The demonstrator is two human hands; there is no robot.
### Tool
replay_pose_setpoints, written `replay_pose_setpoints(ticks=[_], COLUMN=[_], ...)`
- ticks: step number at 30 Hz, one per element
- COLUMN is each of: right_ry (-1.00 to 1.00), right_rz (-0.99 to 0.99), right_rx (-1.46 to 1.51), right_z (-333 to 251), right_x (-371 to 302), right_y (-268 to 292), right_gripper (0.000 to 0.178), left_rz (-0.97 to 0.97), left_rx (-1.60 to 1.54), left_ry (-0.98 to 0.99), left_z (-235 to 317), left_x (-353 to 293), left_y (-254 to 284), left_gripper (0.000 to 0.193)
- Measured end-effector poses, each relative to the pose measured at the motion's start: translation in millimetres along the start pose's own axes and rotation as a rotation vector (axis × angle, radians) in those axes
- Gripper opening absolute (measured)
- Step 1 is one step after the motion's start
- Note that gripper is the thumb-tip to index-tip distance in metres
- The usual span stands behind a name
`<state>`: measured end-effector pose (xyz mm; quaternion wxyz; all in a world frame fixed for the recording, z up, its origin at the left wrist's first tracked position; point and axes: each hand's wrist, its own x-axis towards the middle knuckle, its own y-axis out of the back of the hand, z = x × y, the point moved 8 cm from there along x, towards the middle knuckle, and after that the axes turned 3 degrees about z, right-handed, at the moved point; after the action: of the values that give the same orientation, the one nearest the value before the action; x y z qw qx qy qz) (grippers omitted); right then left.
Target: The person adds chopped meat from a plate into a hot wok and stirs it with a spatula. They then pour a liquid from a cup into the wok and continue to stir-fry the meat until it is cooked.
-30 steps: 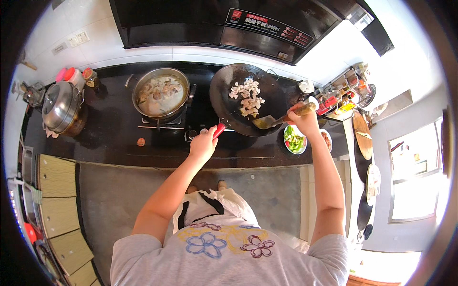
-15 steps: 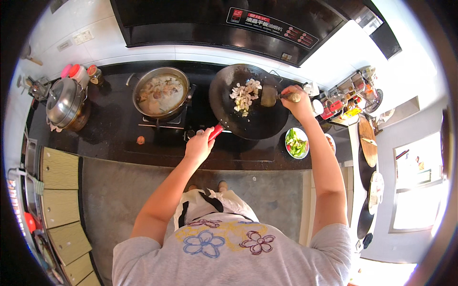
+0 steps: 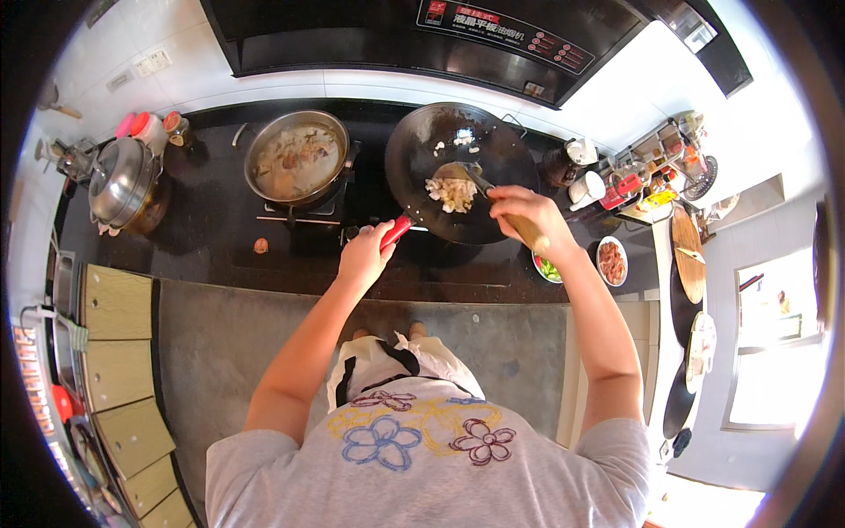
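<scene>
My left hand (image 3: 363, 257) is closed around the red handle (image 3: 399, 229) of a dark wok (image 3: 409, 145) on the cooktop. My right hand (image 3: 531, 214) grips the wooden handle of a wok spatula (image 3: 482, 183). Its metal blade is down in the wok, against a heap of pale, chopped food (image 3: 452, 195) whose kind I cannot make out. A few pale bits lie higher up toward the wok's far side. Partly under my right forearm is a white bowl of cut green vegetables (image 3: 547, 267). Beside that forearm stands a bowl of reddish-brown sliced meat (image 3: 612, 263).
Left of the wok, a steel pot (image 3: 253, 167) of cloudy broth sits on another burner. A lidded steel pot (image 3: 121, 185) and jars (image 3: 150, 132) occupy the far left. A seasoning rack (image 3: 647, 180) stands at right. The black range hood (image 3: 378, 44) overhangs the back.
My right hand has drawn the spatula from the wok's right side to its middle, tilting the handle toward me. The food is gathered nearer. The meat bowl shows more fully, the vegetable bowl less.
</scene>
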<state>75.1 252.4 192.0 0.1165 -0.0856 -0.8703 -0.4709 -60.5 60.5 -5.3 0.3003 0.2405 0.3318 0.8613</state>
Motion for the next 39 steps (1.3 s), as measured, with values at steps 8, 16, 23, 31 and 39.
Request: replay_pose_setpoints(ticks=[8,16,23,31,39], right_ry=[-0.027,-0.309,-0.675,-0.536,-0.776], right_rz=[-0.012,0.586,0.917,0.688,0.345], right_rx=[-0.095,-0.288,0.149,0.486,0.612], right_z=[-26,58,169,158,131], right_x=[-32,-24,-40,-20,-9], right_y=[-26,42,66,56,43], right_gripper=[0.029,0.012,0.019,0.012,0.015], left_rz=[0.027,0.025,0.037,0.008,0.035], left_rx=[-0.027,-0.009,-0.016,-0.034,-0.007], left_ry=[-0.067,-0.1,-0.11,-0.029,-0.039], left_z=[1,-3,3,0,3], left_x=[0,5,5,4,-1], left_y=[0,8,7,10,5], left_gripper=[0.043,0.041,0.042,0.043,0.042])
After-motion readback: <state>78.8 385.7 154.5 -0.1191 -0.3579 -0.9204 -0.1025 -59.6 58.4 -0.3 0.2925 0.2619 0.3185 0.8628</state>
